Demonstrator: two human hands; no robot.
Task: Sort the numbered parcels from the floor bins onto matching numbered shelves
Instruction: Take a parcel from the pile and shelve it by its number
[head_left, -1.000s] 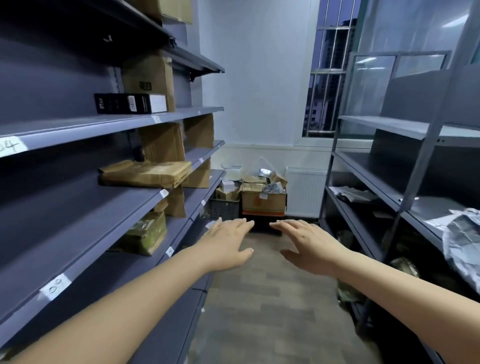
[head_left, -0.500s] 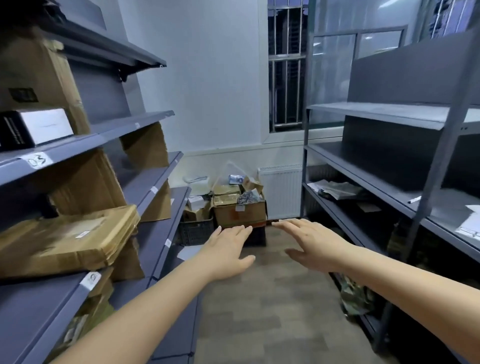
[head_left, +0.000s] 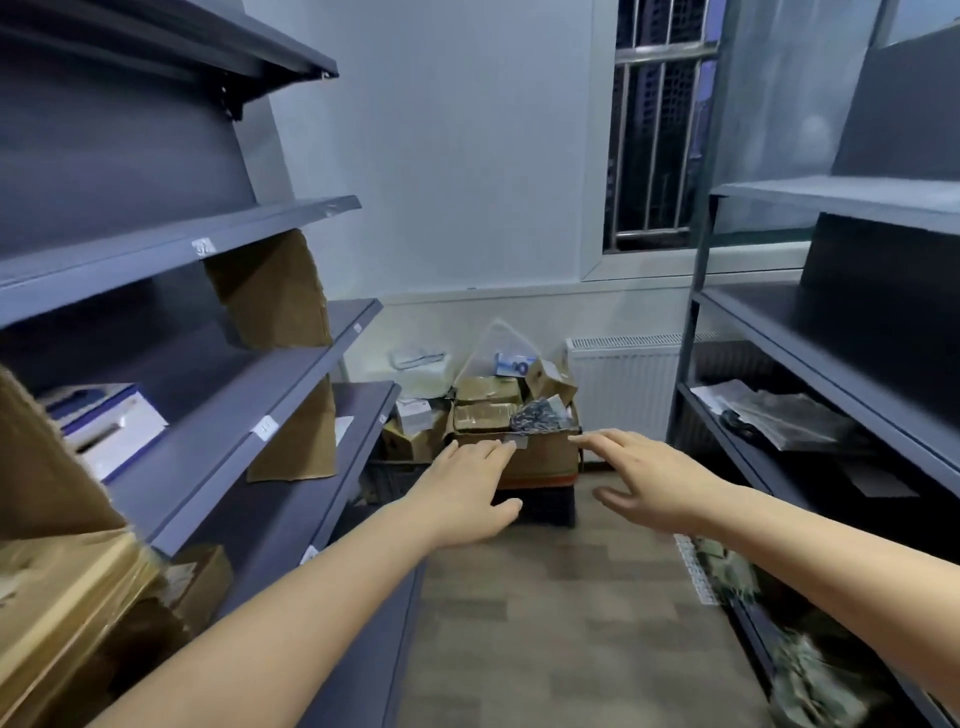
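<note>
Cardboard box (head_left: 540, 457) on dark crate (head_left: 545, 506) heaped with parcels (head_left: 485, 415); left hand (head_left: 467, 493), right hand (head_left: 644, 483) spread flat, holding nothing.

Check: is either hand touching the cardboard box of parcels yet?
Cannot tell. In the head view the left hand and right hand overlap the cardboard box with flat fingers, but the box looks farther down the aisle.

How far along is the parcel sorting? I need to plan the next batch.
Done: several parcels sit on the left shelves, such as a brown parcel. In hand: nothing; the left hand and right hand are empty and stretched toward the far end. Left: the cardboard bin on the floor there looks full.
</note>
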